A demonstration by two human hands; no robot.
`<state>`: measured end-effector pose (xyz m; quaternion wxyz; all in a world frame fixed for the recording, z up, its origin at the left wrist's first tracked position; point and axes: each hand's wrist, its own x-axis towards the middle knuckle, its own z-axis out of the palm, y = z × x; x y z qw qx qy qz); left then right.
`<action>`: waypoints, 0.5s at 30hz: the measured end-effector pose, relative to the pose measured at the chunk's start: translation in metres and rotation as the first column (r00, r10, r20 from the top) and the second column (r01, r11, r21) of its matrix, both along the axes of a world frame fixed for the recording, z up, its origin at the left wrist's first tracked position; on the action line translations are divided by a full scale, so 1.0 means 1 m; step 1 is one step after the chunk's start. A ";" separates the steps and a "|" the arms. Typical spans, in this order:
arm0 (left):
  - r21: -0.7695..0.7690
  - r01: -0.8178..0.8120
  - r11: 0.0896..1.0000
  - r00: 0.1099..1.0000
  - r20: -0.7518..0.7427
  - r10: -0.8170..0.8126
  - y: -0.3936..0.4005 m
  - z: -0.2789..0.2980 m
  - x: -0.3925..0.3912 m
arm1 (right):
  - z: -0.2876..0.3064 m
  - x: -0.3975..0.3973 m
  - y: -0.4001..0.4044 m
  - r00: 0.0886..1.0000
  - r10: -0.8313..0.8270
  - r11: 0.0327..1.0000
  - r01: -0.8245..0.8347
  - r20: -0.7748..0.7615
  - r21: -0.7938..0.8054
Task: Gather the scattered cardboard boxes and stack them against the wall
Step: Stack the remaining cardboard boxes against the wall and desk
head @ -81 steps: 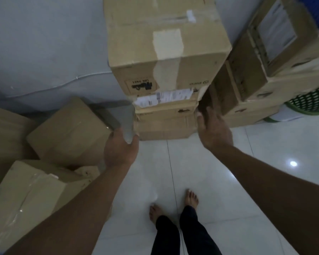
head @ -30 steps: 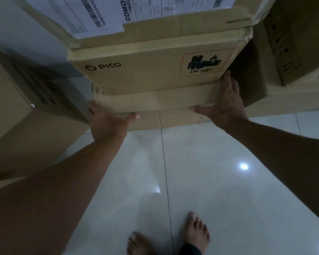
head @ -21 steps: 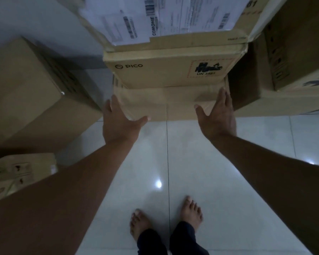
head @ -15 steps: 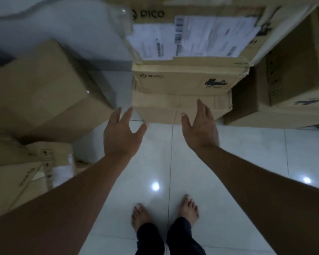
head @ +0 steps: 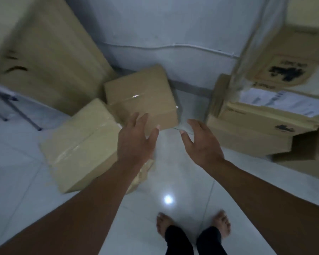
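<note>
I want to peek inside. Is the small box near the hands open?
Shut. The small box has shiny tape across its closed flaps.

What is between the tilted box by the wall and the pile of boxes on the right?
Only bare floor, seen in the head view, separates the tilted box from the pile.

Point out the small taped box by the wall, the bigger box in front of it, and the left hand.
Small taped box (head: 140, 96): head view, on its top face.
Bigger box (head: 81, 142): head view, on its top face.
Left hand (head: 134, 142): head view, back of hand.
</note>
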<state>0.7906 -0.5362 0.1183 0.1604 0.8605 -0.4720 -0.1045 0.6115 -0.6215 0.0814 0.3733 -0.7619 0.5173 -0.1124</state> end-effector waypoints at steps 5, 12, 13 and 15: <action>-0.092 -0.127 0.988 0.992 -0.011 0.126 0.040 0.047 0.065 | 0.047 0.079 0.025 0.995 0.095 0.995 -0.093 0.041 -0.029; -0.037 -0.326 0.945 0.944 -0.061 0.324 0.116 0.031 0.142 | 0.046 0.163 0.054 0.981 0.189 0.982 -0.189 0.046 -0.005; -0.030 -0.353 0.935 0.934 -0.070 0.351 0.126 0.025 0.149 | 0.042 0.171 0.057 0.977 0.210 0.978 -0.210 0.044 0.007; -0.010 -0.409 0.912 0.910 -0.078 0.407 0.144 0.014 0.162 | 0.034 0.186 0.061 0.971 0.238 0.971 -0.238 0.034 0.016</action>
